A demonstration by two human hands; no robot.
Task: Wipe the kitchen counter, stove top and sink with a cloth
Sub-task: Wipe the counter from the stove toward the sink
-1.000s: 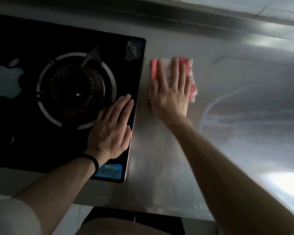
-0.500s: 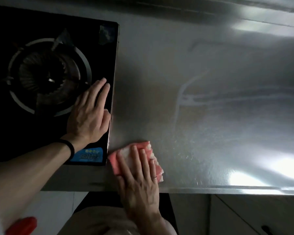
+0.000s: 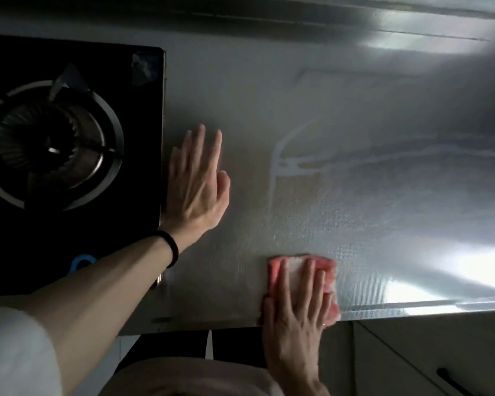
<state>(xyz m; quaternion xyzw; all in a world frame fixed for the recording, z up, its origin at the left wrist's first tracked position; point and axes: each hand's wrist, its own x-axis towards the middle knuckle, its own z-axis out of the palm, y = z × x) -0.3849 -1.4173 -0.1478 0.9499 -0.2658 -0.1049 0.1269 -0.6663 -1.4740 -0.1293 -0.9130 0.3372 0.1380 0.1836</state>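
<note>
Bench of grey steel (image 3: 355, 210) with a black stove top (image 3: 143, 110) at its left. Left hand (image 3: 196, 184) lies flat, fingers straight, just right of the stove top. Right hand (image 3: 295, 318), fingers straight, presses a pink cloth (image 3: 294, 267) onto the bench's front edge, farther right of the stove top.

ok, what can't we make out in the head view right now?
Head view only:
Sink: outside the frame.
Black glass stove top: left part cut by the frame edge; near corner and most of the blue label under the left forearm.
Pink-and-white cloth: mostly covered by the right hand.
Left hand: blurred; contact with the steel counter unclear.
</note>
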